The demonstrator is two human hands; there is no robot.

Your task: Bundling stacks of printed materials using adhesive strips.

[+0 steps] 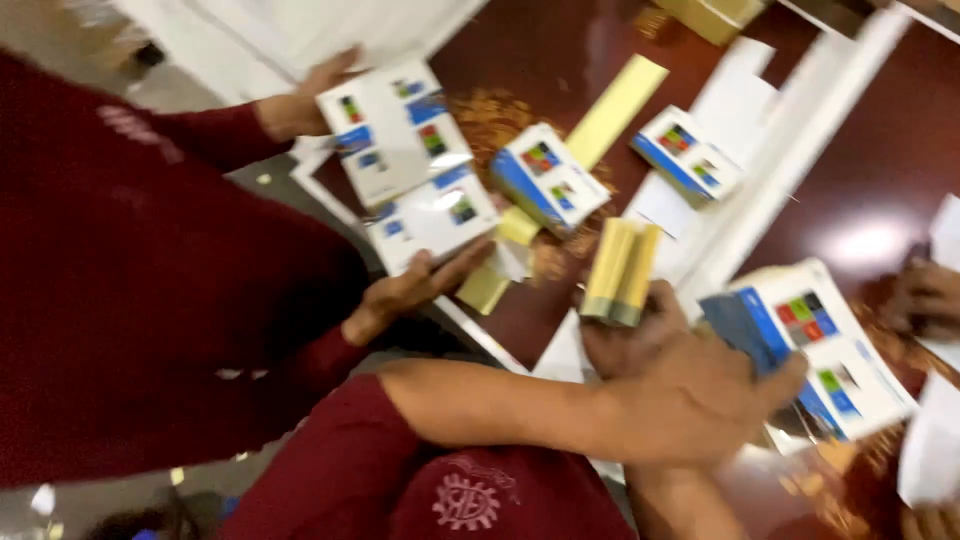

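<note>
My left hand (pixel 715 395) reaches across from the lower left and grips a white and blue printed carton (pixel 815 345) by its near edge. My right hand (pixel 628 338) lies partly under that arm and holds an upright stack of yellow flat cards (pixel 620 268). Both hands sit close together over the dark red table (pixel 560 60). The picture is blurred by motion.
A co-worker in a maroon shirt (pixel 150 270) at the left holds flattened white cartons (pixel 410 160) in both hands. Two more small cartons (pixel 548 178) (pixel 688 153), a yellow strip (pixel 617 110) and white strips (pixel 790 150) lie on the table. Another person's hand (pixel 925 295) shows at the right edge.
</note>
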